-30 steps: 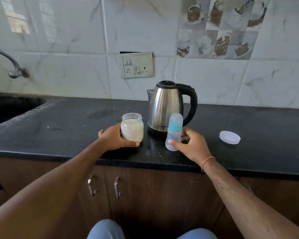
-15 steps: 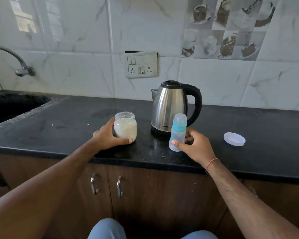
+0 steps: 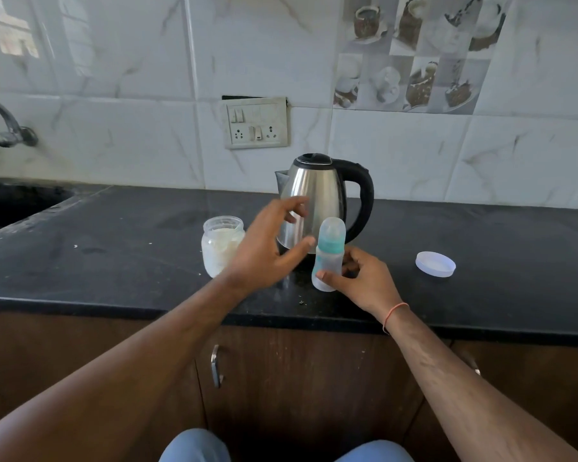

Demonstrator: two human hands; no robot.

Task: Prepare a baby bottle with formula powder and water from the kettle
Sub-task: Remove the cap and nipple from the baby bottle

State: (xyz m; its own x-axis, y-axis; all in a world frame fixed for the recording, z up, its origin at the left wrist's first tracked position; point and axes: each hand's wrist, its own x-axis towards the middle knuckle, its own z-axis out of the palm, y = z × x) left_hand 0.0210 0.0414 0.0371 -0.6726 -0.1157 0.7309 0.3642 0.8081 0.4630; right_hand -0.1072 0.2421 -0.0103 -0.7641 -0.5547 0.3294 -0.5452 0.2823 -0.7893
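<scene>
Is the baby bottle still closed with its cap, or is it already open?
Closed. The baby bottle stands upright on the counter with its clear dome cap over the teal collar, while the right hand holds its lower body.

Capped baby bottle [image 3: 328, 258] upright before steel kettle [image 3: 317, 198], beside open powder jar [image 3: 221, 245].

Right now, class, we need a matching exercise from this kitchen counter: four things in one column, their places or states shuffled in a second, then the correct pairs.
Things:
1. baby bottle
2. powder jar
3. kettle
4. white lid

States:
A. lying alone at the right of the counter
B. gripped by the right hand
C. open, lid off
D. standing behind the bottle

Pairs: 1-B, 2-C, 3-D, 4-A
</scene>
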